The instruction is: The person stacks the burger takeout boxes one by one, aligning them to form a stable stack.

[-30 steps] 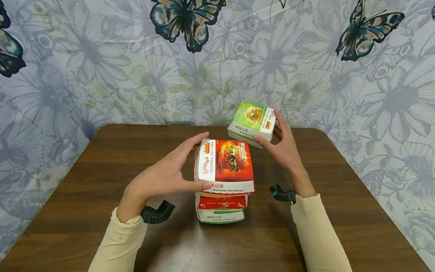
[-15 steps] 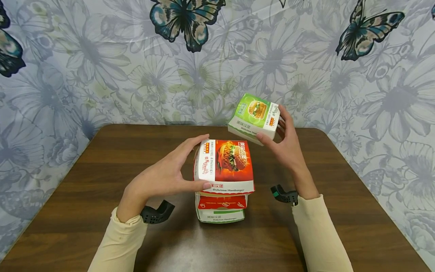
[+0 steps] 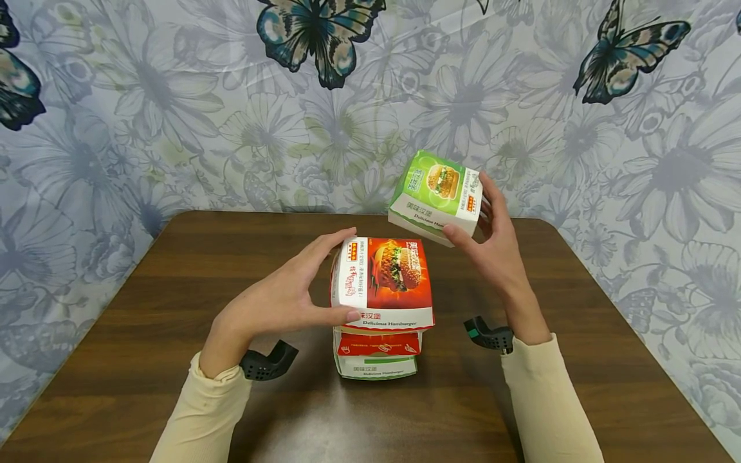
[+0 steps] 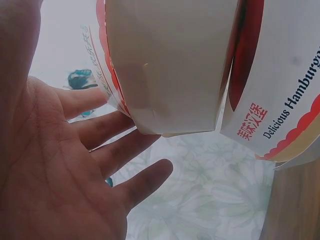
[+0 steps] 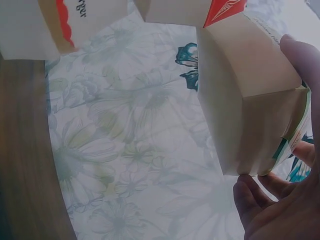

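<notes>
A red-and-white hamburger box (image 3: 399, 273) tops a short stack in the middle of the table. My left hand (image 3: 274, 299) steadies it at the left, thumb on the front edge and fingers around the far side. Under it show a red panel (image 3: 379, 345) and a white-and-green hamburger box (image 3: 376, 368) at the bottom. Behind and to the right, my right hand (image 3: 494, 254) grips a green-and-white hamburger box (image 3: 437, 193) by its right end, thumb in front. That box is raised and tilted; in the right wrist view its plain sides (image 5: 235, 95) show.
The brown wooden table (image 3: 145, 360) ends just behind the stack, with a flower-and-butterfly cloth (image 3: 243, 128) hanging beyond. Black wrist devices sit on both wrists, the left one (image 3: 270, 361) close to the stack's left side.
My right hand has lifted the green-and-white hamburger box up and slightly to the right, tilting it further. The left hand and the stack have stayed in place.
</notes>
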`<state>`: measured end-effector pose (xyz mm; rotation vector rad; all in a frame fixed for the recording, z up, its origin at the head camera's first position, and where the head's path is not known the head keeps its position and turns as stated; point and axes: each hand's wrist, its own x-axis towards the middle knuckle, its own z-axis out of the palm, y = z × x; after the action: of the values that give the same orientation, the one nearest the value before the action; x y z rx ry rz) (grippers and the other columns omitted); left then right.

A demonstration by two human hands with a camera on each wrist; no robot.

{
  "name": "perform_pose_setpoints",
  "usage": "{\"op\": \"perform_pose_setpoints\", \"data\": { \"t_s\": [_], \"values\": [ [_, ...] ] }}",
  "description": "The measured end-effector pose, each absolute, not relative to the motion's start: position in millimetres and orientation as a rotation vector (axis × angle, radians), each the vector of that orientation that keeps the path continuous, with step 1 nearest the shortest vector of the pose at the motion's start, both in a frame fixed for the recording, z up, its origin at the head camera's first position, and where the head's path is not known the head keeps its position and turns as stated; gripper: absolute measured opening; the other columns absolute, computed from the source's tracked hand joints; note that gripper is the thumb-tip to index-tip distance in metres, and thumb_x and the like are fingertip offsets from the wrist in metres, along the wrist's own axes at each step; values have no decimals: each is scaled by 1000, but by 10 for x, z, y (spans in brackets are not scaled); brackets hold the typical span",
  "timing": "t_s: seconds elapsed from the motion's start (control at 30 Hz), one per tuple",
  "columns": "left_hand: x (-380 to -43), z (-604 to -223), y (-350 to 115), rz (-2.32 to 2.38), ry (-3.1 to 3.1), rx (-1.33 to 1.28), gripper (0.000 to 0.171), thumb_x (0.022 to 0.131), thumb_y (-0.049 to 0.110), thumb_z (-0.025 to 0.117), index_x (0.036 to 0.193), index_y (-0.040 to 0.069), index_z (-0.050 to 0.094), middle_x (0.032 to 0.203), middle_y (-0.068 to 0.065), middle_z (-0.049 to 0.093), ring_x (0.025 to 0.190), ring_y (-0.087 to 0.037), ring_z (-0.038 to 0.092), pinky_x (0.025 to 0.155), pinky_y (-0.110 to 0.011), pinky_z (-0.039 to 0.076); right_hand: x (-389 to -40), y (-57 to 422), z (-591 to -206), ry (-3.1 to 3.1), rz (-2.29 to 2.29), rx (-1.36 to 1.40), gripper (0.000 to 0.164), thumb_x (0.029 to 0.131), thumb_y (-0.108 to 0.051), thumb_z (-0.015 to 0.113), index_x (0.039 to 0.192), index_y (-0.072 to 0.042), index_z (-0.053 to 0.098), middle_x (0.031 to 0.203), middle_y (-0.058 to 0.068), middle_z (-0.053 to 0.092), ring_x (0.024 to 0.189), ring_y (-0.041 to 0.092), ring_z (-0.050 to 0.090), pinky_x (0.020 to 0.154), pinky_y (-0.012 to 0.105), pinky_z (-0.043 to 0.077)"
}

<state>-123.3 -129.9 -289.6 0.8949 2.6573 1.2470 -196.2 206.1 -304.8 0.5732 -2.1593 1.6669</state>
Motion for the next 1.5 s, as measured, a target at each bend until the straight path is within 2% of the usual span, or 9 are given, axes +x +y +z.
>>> {"op": "perform_pose_setpoints", "data": {
  "t_s": [0.33, 0.5, 0.67, 0.87, 1.2, 1.37, 1.5],
  "values": [
    [-1235, -2889, -1294, 1241, 2657, 879, 110, 78, 53, 87, 163, 36, 19, 165, 9, 26, 148, -16, 30, 119, -56, 34, -1883, 2016, -2950, -2109, 1701, 634, 89, 89, -9, 74, 164, -22, 26, 157, 4, 39, 136, 19, 44, 110, 26, 35],
    [-1237, -2893, -1296, 1262, 2638, 869, 113, 78, 51, 88, 164, 35, 16, 166, 9, 25, 149, -17, 29, 119, -57, 34, -1837, 2002, -2906, -2099, 1721, 672, 88, 89, -8, 73, 163, -23, 27, 158, 3, 39, 136, 20, 43, 114, 28, 33],
    [-1244, -2907, -1297, 1294, 2628, 867, 116, 77, 51, 89, 164, 36, 13, 162, 9, 31, 146, -15, 34, 119, -55, 35, -1780, 1990, -2865, -2099, 1727, 700, 89, 88, -7, 73, 163, -23, 27, 160, 1, 37, 138, 21, 42, 117, 31, 31],
    [-1247, -2919, -1294, 1308, 2629, 857, 116, 77, 52, 88, 162, 42, 11, 156, 14, 37, 143, -10, 36, 118, -52, 36, -1721, 1974, -2830, -2103, 1730, 731, 89, 87, -4, 71, 163, -24, 29, 157, 1, 38, 135, 23, 44, 109, 23, 38],
    [-1260, -2925, -1286, 1314, 2632, 886, 119, 78, 50, 88, 162, 44, 3, 160, 11, 34, 147, -14, 34, 119, -56, 34, -1603, 1914, -2761, -2108, 1718, 830, 93, 83, 4, 71, 162, -22, 30, 157, 2, 40, 135, 25, 45, 104, 22, 42],
    [-1254, -2918, -1287, 1319, 2616, 884, 123, 78, 49, 88, 161, 45, -2, 162, 9, 32, 149, -17, 33, 118, -59, 33, -1525, 1891, -2724, -2140, 1685, 871, 93, 84, 2, 74, 162, -21, 30, 155, 7, 41, 128, 27, 50, 98, 21, 47],
    [-1249, -2921, -1285, 1326, 2616, 867, 123, 78, 49, 89, 160, 48, -2, 160, 12, 33, 147, -14, 34, 118, -56, 34, -1487, 1881, -2710, -2177, 1631, 911, 93, 85, -1, 76, 163, -21, 29, 156, 9, 41, 128, 26, 51, 99, 21, 46]
  ]
}}
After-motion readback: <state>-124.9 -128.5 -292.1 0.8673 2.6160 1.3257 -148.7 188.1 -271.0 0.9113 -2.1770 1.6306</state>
